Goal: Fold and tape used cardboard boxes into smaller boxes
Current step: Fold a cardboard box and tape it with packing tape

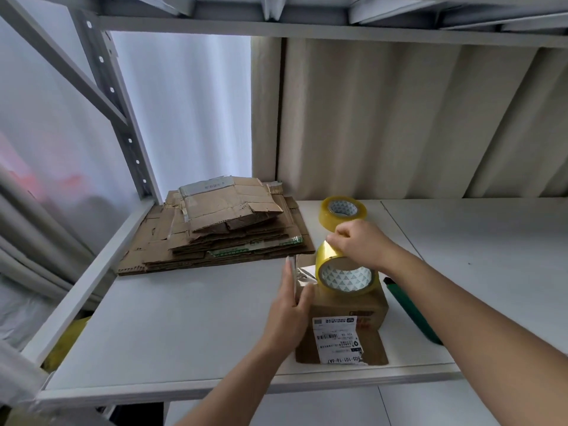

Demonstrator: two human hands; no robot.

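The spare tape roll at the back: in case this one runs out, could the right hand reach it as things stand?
Probably yes: the spare tape roll sits just beyond the right hand, nothing between, though that hand grips the tape roll.

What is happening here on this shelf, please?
A person is taping a small cardboard box on a white shelf. The left hand presses flat against the box's left side, where clear tape already runs. The right hand grips a yellow tape roll resting on top of the box. A second tape roll and a stack of flattened cardboard lie behind, and a green tool lies to the right.
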